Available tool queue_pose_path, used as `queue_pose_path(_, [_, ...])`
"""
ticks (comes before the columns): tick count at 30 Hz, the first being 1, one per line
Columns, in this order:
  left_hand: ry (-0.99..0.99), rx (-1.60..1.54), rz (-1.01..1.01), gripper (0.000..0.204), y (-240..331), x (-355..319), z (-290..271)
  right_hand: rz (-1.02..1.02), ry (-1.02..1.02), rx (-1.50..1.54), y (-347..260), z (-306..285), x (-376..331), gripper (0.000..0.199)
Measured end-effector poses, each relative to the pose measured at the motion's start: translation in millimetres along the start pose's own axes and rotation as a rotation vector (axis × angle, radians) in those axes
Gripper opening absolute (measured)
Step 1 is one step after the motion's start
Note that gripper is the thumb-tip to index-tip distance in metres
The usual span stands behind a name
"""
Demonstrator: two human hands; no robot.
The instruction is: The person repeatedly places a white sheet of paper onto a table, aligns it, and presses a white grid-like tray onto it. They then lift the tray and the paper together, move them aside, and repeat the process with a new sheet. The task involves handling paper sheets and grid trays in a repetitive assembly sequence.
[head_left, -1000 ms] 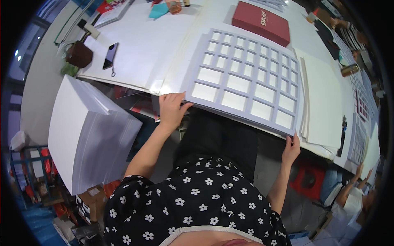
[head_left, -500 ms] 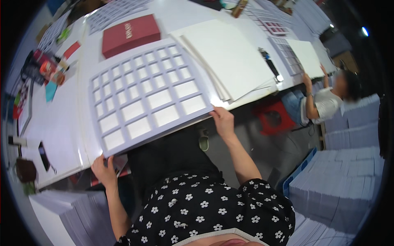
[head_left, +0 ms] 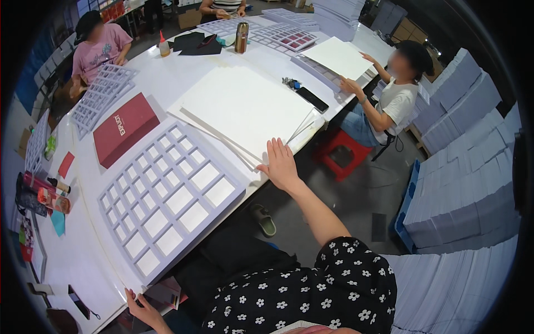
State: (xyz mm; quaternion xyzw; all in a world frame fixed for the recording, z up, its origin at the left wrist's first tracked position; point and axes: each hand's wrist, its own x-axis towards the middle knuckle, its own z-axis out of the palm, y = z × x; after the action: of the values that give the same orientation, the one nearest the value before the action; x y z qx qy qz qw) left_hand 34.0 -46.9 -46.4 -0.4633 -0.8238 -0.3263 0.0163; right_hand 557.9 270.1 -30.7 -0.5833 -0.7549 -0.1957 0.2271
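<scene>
In the head view, the grey grid tray (head_left: 186, 235) lies on the white counter (head_left: 72, 234), on the wearer's side of the red box (head_left: 127, 131); its long axis runs from lower left to upper right, larger compartments turned away from that box. Well below the box, the left hand (head_left: 143, 312) is cut off at the wrist; whether its bent fingers grip the counter edge or touch the tray corner, I cannot tell. Right of the box, the right hand (head_left: 282, 167) lays straight, released fingers over the white sheets (head_left: 245, 106), hiding their near corner.
</scene>
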Motion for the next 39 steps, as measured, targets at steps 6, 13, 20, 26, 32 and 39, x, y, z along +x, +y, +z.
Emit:
queue_pose_path(6, [0.07,0.047,0.054,0.039,10.5,0.2,-4.1,-0.019,-0.401,-0.069,0.2,12.1,12.0,0.048])
queue_pose_path(13, [0.083,0.012,0.094,0.037,28.5,7.2,-1.0,-0.12,-0.53,-0.038,15.2,0.8,35.8,0.012])
queue_pose_path(20, [0.109,-0.114,0.137,0.036,40.7,18.8,-11.4,-0.121,0.013,-0.138,24.3,-50.3,48.8,0.003])
queue_pose_path(26, [0.172,-0.174,0.09,0.035,27.9,18.7,-14.1,-0.129,-0.034,-0.167,24.8,-48.9,-9.3,0.006])
queue_pose_path(32, [0.183,-0.173,0.125,0.036,50.4,31.9,-14.7,0.292,0.089,0.226,21.0,-39.7,-42.6,0.026])
queue_pose_path(39, [0.185,-0.219,0.147,0.032,67.7,33.1,-18.0,1.323,-0.381,1.365,56.6,-10.5,-40.2,0.041])
